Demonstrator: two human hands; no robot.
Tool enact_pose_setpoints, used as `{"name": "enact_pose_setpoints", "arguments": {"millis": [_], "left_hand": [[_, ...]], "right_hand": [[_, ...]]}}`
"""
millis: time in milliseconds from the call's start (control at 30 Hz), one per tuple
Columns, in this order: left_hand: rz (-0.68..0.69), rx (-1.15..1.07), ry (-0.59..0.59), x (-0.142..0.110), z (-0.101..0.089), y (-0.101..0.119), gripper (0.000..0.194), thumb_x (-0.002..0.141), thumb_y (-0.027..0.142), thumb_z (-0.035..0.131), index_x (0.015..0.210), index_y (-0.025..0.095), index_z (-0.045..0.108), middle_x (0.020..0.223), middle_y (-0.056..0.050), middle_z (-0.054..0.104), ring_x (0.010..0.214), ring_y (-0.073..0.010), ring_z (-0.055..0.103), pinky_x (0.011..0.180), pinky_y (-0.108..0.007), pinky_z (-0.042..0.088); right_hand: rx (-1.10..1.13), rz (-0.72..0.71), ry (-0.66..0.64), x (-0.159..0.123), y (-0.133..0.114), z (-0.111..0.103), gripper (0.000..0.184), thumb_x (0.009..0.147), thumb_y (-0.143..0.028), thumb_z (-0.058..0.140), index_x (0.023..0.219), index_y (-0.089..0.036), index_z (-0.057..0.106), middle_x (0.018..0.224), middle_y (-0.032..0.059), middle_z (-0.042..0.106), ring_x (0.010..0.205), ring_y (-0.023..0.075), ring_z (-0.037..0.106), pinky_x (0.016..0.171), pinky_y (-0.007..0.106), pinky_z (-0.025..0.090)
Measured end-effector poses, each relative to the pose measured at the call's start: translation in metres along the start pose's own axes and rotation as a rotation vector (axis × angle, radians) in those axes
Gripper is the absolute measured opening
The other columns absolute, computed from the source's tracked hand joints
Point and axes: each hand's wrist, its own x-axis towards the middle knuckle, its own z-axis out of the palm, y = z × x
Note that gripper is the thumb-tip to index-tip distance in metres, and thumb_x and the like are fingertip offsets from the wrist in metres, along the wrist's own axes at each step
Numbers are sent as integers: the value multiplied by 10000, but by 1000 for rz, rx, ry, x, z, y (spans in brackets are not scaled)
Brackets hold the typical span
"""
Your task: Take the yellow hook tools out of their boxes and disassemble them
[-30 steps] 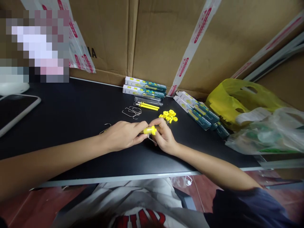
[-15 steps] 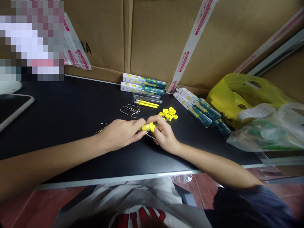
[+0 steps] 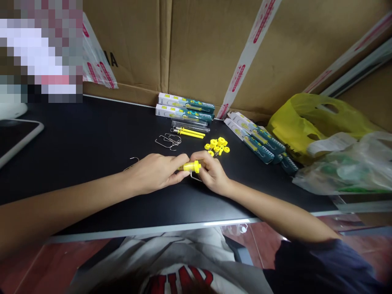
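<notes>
My left hand (image 3: pixel 156 171) is closed around a spring scale, a clear tube whose yellow end cap (image 3: pixel 192 166) sticks out between the two hands. Most of the tube is hidden under the left fingers and palm. My right hand (image 3: pixel 212 171), its fingers curled, grips a bent metal hook (image 3: pixel 195 177) just below the cap; its fingertips are partly hidden. Beyond the hands lie several loose wire hooks (image 3: pixel 168 141), yellow rods (image 3: pixel 191 132) with small rings, clear tubes (image 3: pixel 190 125) and a cluster of small yellow caps (image 3: pixel 219 143).
Two printed boxes (image 3: pixel 185 111) lie along the cardboard wall (image 3: pixel 196 49), and more boxes (image 3: pixel 252 139) are stacked to the right. Plastic bags, one yellow (image 3: pixel 290 118), fill the right end of the black table (image 3: pixel 92 134). A white-edged device (image 3: pixel 18 139) is at far left.
The hands stay together over the same spot. The yellow cap has shifted very slightly down and right, and the metal hook below it shows at a slightly different angle.
</notes>
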Motion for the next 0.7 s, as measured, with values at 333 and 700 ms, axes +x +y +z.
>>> {"name": "enact_pose_setpoints", "arguments": {"millis": [333,700], "left_hand": [[-21,28,-8,0,1,0,248,963,397,315,975,198,463,733,-8,677,609,-201,660,467,-249,309],[23,-44,38,-2,-6,-5,241,952,422,347,964,217,472,690,18,646,594,-170,639,474,-231,284]], "right_hand": [[50,33,-48,2,0,-3,133,950,-232,374,1025,-198,479,792,0,527,552,88,434,535,219,376],[125,178,-82,6,1,-5,169,962,-322,384,987,-190,486,850,20,524,633,103,456,577,227,385]]}}
